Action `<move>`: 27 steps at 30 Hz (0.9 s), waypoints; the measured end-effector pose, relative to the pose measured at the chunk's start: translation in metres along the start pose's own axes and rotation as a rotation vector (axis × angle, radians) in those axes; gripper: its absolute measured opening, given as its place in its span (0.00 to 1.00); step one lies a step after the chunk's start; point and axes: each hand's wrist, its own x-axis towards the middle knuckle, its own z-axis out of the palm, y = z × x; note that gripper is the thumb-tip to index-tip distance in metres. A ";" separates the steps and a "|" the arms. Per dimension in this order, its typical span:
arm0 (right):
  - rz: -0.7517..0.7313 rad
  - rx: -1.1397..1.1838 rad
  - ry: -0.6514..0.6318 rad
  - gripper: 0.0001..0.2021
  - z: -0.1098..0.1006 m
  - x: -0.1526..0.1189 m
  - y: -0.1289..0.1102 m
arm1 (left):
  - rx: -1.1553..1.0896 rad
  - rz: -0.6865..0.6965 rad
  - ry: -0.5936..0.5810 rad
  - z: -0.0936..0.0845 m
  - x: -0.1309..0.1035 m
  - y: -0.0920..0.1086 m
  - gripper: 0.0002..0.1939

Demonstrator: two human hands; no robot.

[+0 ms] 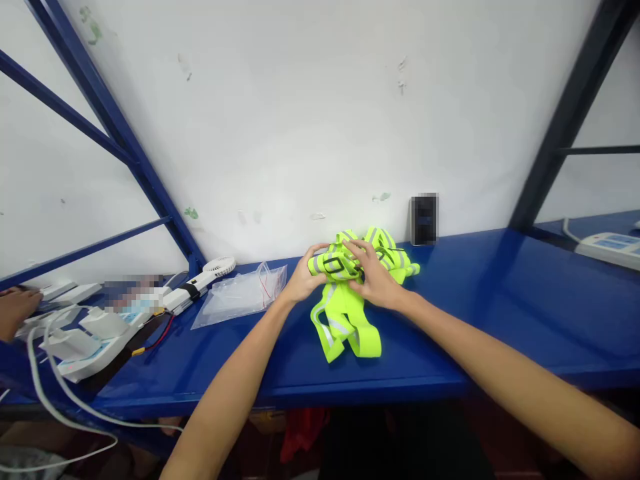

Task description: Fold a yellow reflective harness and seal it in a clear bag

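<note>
A neon-yellow reflective harness (345,303) of elastic straps with silver-grey stripes is bunched on the blue table. A black buckle (333,265) shows on its folded part, which faces me. My left hand (303,277) grips the left end of this fold, thumb below and fingers above. From the right, my right hand (377,277) holds the same fold, with its fingers over the top and its thumb underneath. Two strap loops hang loosely toward the table's front edge. More straps lie behind and to the right of my hands.
Left of the harness are clear plastic bags (240,297), a white handheld fan (219,267) and a power strip (83,360) with plugs and cables. A black device (424,220) leans against the wall. Another person's hand (17,307) is at far left.
</note>
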 end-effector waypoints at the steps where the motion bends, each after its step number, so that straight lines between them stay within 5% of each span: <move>1: -0.021 -0.013 -0.015 0.42 0.001 -0.001 0.000 | -0.041 -0.007 0.010 0.003 -0.002 -0.005 0.37; 10: -0.052 -0.133 -0.137 0.40 0.000 -0.004 -0.008 | -0.151 -0.088 0.097 0.006 -0.016 -0.022 0.37; 21: -0.147 -0.046 -0.035 0.27 -0.003 -0.001 -0.007 | -0.312 -0.189 0.109 0.013 -0.021 -0.030 0.26; 27: 0.251 0.376 -0.012 0.19 0.001 0.005 -0.013 | -0.380 -0.197 0.115 0.018 -0.024 -0.019 0.37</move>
